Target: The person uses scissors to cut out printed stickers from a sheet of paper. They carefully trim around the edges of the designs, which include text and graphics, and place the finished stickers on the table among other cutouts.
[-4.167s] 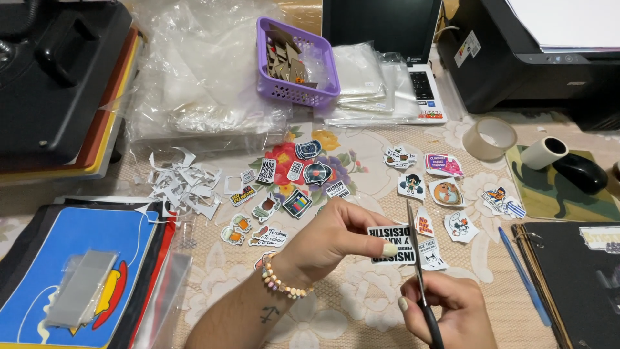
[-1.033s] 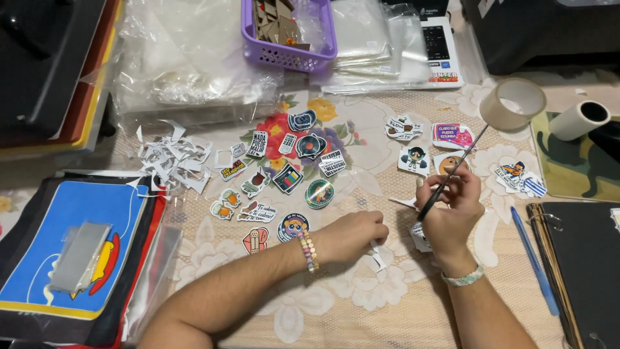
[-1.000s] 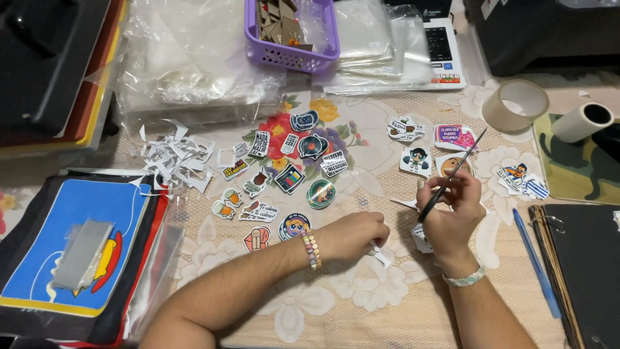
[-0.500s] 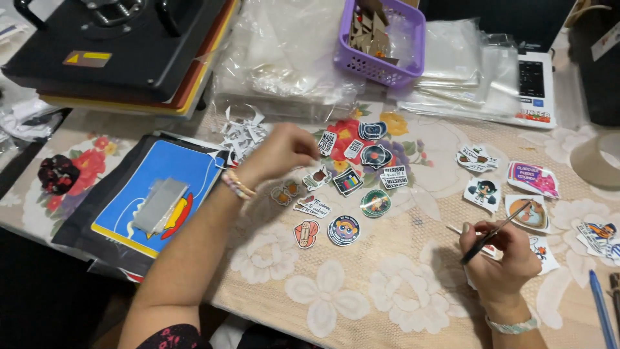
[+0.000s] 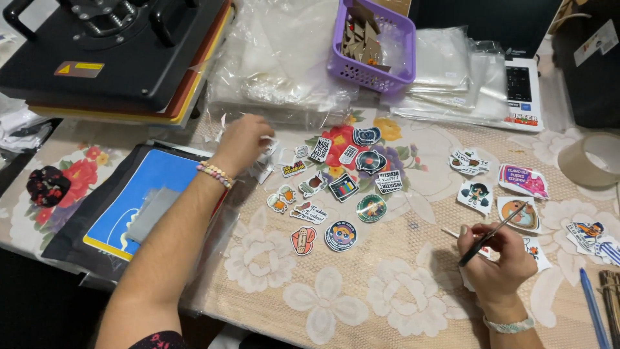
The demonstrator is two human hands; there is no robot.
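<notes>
Tabletop (image 5: 400, 297) under a lace and flower cloth, crowded. Black heat press (image 5: 110, 52) at far left, purple basket (image 5: 374, 45) at the back on clear plastic sleeves (image 5: 284, 58), tape roll (image 5: 591, 158) at far right. Blue folder (image 5: 139, 200) lies under the left forearm. Cut stickers (image 5: 342, 187) spread across the middle, apart from both hands.

Left hand (image 5: 242, 142) reaches over the pile of paper scraps (image 5: 265, 161), fingers curled down onto it; whether this grip has closed on a scrap cannot be told. Right hand (image 5: 494, 255) has its grip closed round scissors (image 5: 492, 234), blades pointing up and away, a sticker sheet piece (image 5: 536, 249) just beneath.

Risk, as a judgement: eyes follow the left hand, so the scissor tips could nick nearby stickers; the left forearm could drag the loose stickers beside it.
</notes>
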